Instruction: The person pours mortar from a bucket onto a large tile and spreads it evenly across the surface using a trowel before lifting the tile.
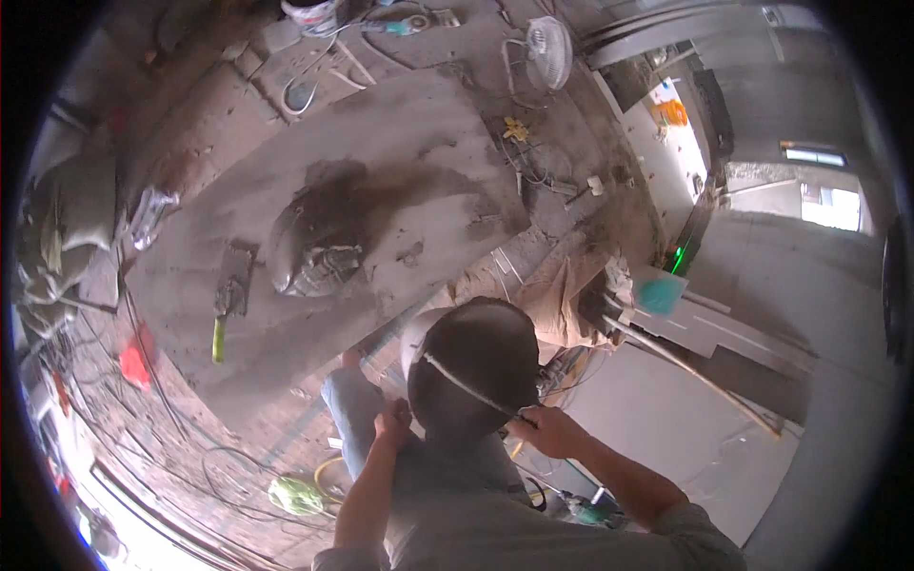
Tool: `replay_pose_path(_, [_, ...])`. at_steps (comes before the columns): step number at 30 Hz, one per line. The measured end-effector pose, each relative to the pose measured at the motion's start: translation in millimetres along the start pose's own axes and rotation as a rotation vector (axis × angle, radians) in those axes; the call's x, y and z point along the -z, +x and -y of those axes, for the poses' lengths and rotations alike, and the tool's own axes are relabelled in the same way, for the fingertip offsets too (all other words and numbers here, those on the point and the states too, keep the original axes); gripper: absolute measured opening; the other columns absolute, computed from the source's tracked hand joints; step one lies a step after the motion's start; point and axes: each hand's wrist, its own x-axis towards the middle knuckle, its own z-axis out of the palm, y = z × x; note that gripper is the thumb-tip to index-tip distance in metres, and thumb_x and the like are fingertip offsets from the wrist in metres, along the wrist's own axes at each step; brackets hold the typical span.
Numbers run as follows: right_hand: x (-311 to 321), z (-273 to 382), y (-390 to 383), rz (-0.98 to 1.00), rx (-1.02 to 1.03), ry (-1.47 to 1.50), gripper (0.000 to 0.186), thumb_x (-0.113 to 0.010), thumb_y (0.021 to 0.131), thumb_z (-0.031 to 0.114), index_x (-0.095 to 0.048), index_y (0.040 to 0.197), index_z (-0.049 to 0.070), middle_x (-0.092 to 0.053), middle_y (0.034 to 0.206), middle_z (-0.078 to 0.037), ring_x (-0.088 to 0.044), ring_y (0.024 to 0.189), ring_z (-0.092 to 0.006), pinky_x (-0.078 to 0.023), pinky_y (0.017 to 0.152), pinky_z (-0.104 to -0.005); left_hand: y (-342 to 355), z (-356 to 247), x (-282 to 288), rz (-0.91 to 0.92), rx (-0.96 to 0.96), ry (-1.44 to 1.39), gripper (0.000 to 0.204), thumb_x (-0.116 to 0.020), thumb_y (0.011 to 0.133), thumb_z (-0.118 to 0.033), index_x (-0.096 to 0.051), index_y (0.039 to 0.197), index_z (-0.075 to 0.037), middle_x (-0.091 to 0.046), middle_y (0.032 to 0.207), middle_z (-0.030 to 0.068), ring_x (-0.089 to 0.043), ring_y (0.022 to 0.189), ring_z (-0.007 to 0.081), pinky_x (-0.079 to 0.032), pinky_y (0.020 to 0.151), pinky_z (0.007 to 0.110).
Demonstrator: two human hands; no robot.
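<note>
A bucket [473, 373] with a dark inside and a pale outer wall is tilted in front of my body, and a thin handle lies across its mouth. My right hand [552, 433] is closed on its right edge, by the handle's end. At the left side of the bucket, my left hand [392, 421] is closed against its edge; the fingertips are partly hidden. Beyond the bucket lies a large grey board [400, 114] with a heap of wet grey mortar [319, 238]. A trowel [228, 295] with a green handle rests left of the heap.
Filled sacks [76, 205] lie at the far left. A fan [548, 54], a power tool [405, 26] and loose cables are at the back. A long pole [695, 371] leans over a pale panel [666, 419] on the right. Brown sacking [562, 295] lies beyond the bucket.
</note>
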Motion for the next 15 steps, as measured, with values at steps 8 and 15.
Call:
replay_pose_path(8, [-0.7, -150.4, 145.0, -0.239, 0.222, -0.011, 0.046, -0.059, 0.093, 0.043, -0.064, 0.087, -0.003, -0.066, 0.078, -0.024, -0.066, 0.076, -0.0391, -0.048, 0.069, -0.0476, -81.3, -9.4, -3.6, -0.305, -0.020, 0.320, 0.040, -0.061, 0.089, -0.034, -0.064, 0.115, -0.004, -0.059, 0.127, 0.0225, -0.053, 0.120, 0.0417, -0.039, 0.106, 0.051])
replay_pose_path(15, [-14.5, -270.1, 291.5, -0.278, 0.169, 0.152, 0.044, -0.059, 0.092, 0.041, -0.068, 0.098, -0.002, -0.068, 0.088, -0.028, -0.068, 0.089, -0.0424, -0.050, 0.078, -0.0473, -80.6, -58.1, -45.4, -0.042, 0.389, 0.422, 0.079, -0.062, 0.088, -0.053, -0.041, 0.148, -0.006, -0.025, 0.158, 0.0285, -0.024, 0.145, 0.0493, -0.023, 0.116, 0.061])
